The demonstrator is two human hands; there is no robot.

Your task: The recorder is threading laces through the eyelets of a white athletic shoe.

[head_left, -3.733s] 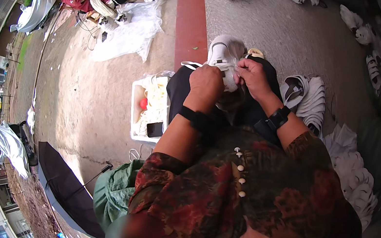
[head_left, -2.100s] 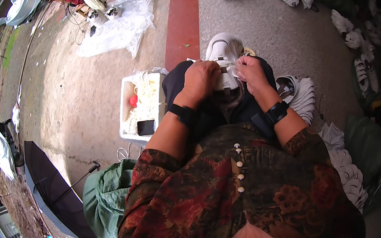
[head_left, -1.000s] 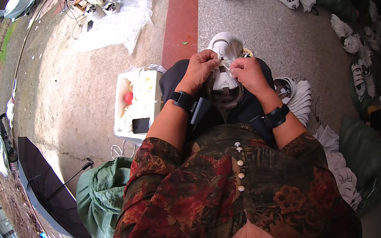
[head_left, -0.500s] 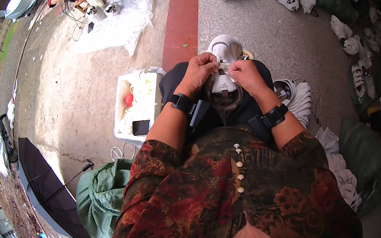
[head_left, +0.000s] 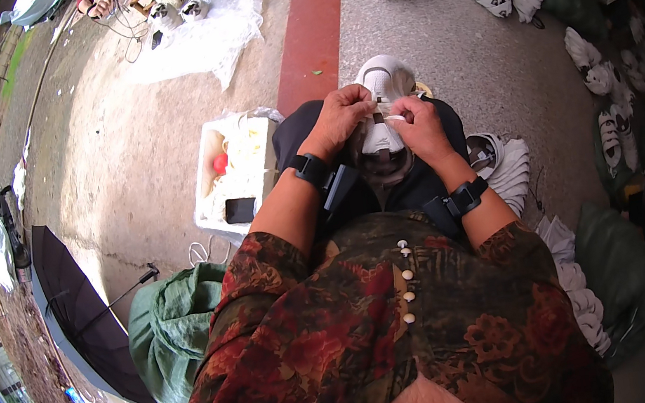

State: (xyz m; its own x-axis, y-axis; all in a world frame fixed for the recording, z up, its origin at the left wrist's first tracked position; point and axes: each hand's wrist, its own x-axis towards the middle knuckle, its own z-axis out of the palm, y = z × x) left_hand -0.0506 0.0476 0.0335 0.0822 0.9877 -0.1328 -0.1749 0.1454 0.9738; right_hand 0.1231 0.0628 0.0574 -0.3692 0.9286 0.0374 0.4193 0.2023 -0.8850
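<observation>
A white shoe (head_left: 382,140) with a brown collar lies between my knees, its toe end pointing away from me. My left hand (head_left: 345,120) is closed in a pinch at the shoe's lacing area from the left. What its fingertips hold there is too small to make out. On the other side my right hand (head_left: 423,132) pinches a pale shoelace (head_left: 393,117), which runs from the shoe's middle to the fingertips. Both hands sit close together over the shoe.
Left of my knee stands a white foam box (head_left: 211,210) with pale laces, a red ball and a phone. A black umbrella (head_left: 86,320) and green sack (head_left: 170,324) lie farther left. Stacked white shoes (head_left: 512,173) are at right. Another person's hand (head_left: 98,8) shows at top left.
My right hand has drawn slightly away from the shoe's middle, and a stretch of lace now shows at its fingertips. The left hand stays at the lacing. The whole view has shifted slightly.
</observation>
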